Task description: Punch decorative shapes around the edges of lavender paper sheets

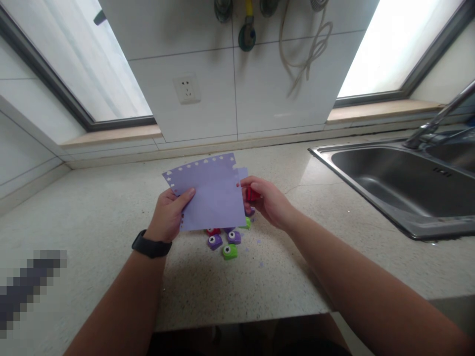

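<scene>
My left hand [171, 210] grips a sheet of purple paper [213, 195] at its left edge, thumb on top. Small cut-out shapes run along the sheet's top edge and down parts of both sides. At the right edge of the paper, my right hand [269, 200] is closed round a red craft punch [253, 193]. Below the sheet on the counter lie several more small punches, among them a green punch [230, 251] and a purple punch [214, 241]. Others are partly hidden under the paper. Another piece of purple paper [242, 173] shows behind the sheet.
The speckled countertop [111, 198] carries small purple paper bits near the punches. A steel sink [389, 183] with a faucet [426, 131] is set in at the right. On the tiled wall are a power socket [187, 89] and a hanging cable [308, 59].
</scene>
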{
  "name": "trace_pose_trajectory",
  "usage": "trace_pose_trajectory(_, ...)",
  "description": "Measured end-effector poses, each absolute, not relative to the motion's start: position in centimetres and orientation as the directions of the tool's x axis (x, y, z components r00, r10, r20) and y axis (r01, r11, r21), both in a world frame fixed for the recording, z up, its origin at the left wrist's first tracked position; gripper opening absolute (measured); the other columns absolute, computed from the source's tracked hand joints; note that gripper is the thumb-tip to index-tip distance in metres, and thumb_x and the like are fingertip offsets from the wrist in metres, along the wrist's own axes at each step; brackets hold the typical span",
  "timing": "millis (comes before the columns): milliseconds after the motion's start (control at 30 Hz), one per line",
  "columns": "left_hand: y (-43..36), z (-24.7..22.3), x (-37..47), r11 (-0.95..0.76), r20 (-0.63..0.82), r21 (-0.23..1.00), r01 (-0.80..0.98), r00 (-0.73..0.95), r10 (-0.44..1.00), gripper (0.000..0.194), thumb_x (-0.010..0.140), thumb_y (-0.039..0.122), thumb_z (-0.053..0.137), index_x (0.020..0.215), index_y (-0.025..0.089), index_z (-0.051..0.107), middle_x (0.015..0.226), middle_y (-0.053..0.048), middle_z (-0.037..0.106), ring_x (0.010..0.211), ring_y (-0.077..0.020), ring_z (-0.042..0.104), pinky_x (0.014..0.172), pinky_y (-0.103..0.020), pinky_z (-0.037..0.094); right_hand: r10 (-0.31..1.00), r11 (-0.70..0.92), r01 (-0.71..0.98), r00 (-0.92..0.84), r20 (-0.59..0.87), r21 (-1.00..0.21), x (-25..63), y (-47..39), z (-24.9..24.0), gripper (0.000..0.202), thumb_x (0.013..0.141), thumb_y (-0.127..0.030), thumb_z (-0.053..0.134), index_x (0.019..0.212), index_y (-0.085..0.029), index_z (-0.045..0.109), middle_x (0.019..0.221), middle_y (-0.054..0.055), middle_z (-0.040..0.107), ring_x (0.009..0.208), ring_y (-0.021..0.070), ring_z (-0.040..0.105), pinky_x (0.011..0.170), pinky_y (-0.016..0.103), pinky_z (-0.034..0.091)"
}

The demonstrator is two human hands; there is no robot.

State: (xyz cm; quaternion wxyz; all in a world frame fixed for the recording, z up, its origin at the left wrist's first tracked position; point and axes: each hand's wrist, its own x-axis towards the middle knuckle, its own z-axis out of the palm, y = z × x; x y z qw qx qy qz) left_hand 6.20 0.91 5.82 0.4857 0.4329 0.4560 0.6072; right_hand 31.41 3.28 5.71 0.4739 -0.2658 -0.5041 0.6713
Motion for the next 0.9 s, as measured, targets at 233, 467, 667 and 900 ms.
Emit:
trace_pose_trajectory(233,0.82,5.71,6.29,-0.095,0.076,0.985,-0.144,-0.134,0.988,0.044,0.070,0.043,0.092,0.102,0.016,0.079,0.087,-0.006,0.082,0.086,-0.0264,0.077,0.079,-0.037,0.063,0.894,0.068,-0.334,-0.399,0.206,-0.940,31.26,2.88,5.71,0.024,0.089,-0.042,0.072,0.105,-0.025,0.066,0.069,-0.006,0.056,0.057,0.0109,0.053,0.055,0.026,0.044)
trace_pose_trajectory(467,0.77,5.71,6.23,-0.091,0.076,0.988,-0.121,-0.120,0.990,0.043,0.071,0.044,0.091,0.102,0.017,0.079,0.088,-0.006,0.082,0.083,-0.0261,0.077,0.074,-0.035,0.062,0.887,0.084,-0.321,-0.408,0.218,-0.943,31.48,2.86,5.78,0.020,0.089,-0.041,0.074,0.092,-0.023,0.064,0.066,-0.006,0.057,0.057,0.0104,0.054,0.056,0.026,0.043)
trace_pose_trajectory(667,0.80,5.69,6.24,-0.092,0.078,0.989,-0.112,-0.124,0.989,0.040,0.071,0.042,0.091,0.100,0.018,0.080,0.088,-0.006,0.082,0.087,-0.0270,0.077,0.069,-0.031,0.061,0.876,0.137,-0.284,-0.413,0.250,-0.949,31.56,2.95,5.58,0.021,0.088,-0.041,0.075,0.093,-0.023,0.064,0.067,-0.006,0.057,0.058,0.0107,0.054,0.055,0.026,0.041)
trace_pose_trajectory(900,0.67,5.71,6.13,-0.088,0.076,0.991,-0.096,-0.126,0.989,0.041,0.071,0.044,0.091,0.100,0.017,0.080,0.083,-0.005,0.081,0.075,-0.0236,0.074,0.064,-0.030,0.058,0.877,0.162,-0.235,-0.411,0.249,-0.958,31.55,2.96,5.61,0.017,0.090,-0.038,0.071,0.091,-0.022,0.063,0.067,-0.006,0.057,0.057,0.0101,0.052,0.055,0.027,0.040)
